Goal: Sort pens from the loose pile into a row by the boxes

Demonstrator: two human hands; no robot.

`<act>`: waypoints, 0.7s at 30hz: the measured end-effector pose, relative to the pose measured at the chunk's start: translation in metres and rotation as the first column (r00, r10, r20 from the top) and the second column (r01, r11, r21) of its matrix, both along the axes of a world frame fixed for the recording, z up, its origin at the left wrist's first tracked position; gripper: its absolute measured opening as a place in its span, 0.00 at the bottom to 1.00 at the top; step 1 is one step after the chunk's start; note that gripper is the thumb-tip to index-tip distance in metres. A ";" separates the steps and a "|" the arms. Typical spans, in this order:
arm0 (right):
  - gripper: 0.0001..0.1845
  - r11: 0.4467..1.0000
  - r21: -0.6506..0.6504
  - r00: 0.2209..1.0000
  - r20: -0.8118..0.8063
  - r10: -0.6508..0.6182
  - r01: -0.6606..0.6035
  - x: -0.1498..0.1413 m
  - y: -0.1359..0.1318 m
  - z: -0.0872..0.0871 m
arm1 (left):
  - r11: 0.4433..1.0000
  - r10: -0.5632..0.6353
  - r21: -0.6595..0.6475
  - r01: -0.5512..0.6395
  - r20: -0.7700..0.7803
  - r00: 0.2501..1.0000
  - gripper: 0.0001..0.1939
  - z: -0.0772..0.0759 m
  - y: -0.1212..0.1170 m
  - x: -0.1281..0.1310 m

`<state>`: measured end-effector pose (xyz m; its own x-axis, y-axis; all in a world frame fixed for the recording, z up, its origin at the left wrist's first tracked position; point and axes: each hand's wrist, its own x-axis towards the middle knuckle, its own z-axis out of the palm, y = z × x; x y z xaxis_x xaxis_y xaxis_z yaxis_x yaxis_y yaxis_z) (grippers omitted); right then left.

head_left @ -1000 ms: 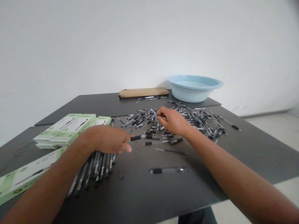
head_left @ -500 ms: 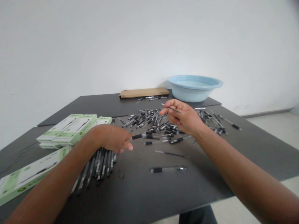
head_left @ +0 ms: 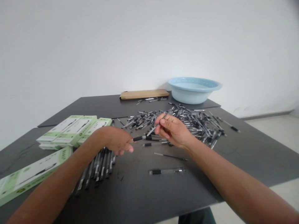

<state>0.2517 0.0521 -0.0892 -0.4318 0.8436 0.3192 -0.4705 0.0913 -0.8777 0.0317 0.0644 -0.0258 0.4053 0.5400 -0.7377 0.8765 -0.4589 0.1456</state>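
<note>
My left hand [head_left: 113, 139] is closed on a pen barrel [head_left: 138, 138] with a black grip that points right. My right hand [head_left: 173, 129] pinches a thin pen refill [head_left: 163, 119], its lower end angled down toward the barrel's tip. Both hands hover just above the dark table [head_left: 144, 186]. A wide heap of loose pen parts [head_left: 187, 119] lies behind my right hand. A row of finished pens [head_left: 100, 165] lies under my left wrist. One whole pen [head_left: 167, 170] and one bare refill [head_left: 170, 156] lie in front of my hands.
Green and white pen boxes [head_left: 74, 127] are stacked at the left, with another box [head_left: 30, 175] nearer the front left edge. A pale blue basin [head_left: 193, 89] and a brown cardboard sleeve [head_left: 143, 93] sit at the table's far side.
My right hand picked a refill out of the heap, lifted it, then brought it back left and down toward the barrel in my left hand. My left hand barely moved.
</note>
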 end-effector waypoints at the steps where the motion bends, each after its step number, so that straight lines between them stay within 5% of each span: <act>1: 0.12 1.000 0.005 1.000 0.004 -0.001 0.001 -0.001 0.000 -0.001 | 1.000 0.007 -0.009 -0.007 0.000 1.000 0.19 0.000 0.000 0.000; 21: 0.10 1.000 -0.002 1.000 -0.018 -0.016 0.016 0.000 -0.002 -0.005 | 0.999 -0.013 0.043 0.012 0.024 1.000 0.17 0.005 0.001 -0.002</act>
<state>0.2515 0.0506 -0.0944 -0.4125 0.8510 0.3251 -0.4846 0.0972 -0.8693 0.0298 0.0652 -0.0209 0.4302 0.5656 -0.7036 0.8669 -0.4763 0.1471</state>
